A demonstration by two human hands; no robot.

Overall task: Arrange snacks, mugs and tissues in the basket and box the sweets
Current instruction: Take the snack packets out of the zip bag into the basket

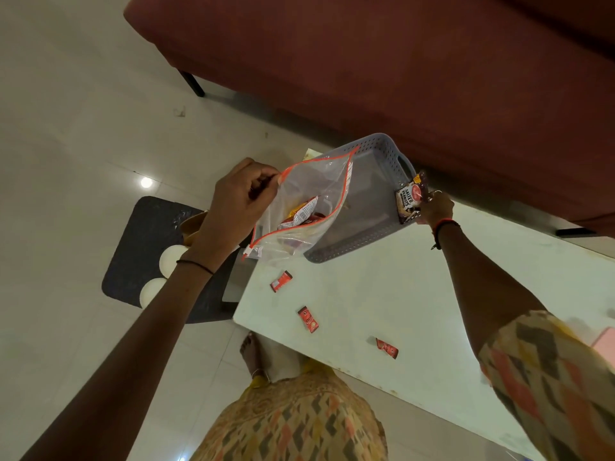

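My left hand [238, 201] pinches the open rim of a clear zip bag [299, 207] with an orange seal, held over the near end of a grey perforated basket [366, 227]. Snack packets [301, 212] lie inside the bag. My right hand [434, 207] grips a salted peanuts packet [410, 197] at the basket's right end, by its handle slot. Three small red sweets [281, 281] [308, 319] [387, 348] lie loose on the white table [416, 311].
A dark red sofa [399, 61] runs close behind the table. Left of the table a dark mat [146, 247] holds two white round lids or cups [171, 259]. A pink item [604, 344] shows at the right edge. My foot [253, 357] stands by the table's near corner.
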